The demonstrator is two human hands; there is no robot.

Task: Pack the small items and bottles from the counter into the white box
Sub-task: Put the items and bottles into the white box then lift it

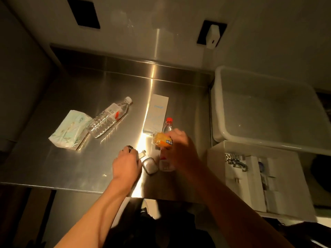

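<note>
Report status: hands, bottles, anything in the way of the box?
Right hand grips orange packet over red-capped bottle. Left hand on small items beside silver case. Clear bottle lies on counter. White box right, path open.

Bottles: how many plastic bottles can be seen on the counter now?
2. The white-capped bottle lies on its side beside the tissue pack. The red-capped bottle lies under the right hand, partly hidden. None shows elsewhere; the hands might cover more.
</note>
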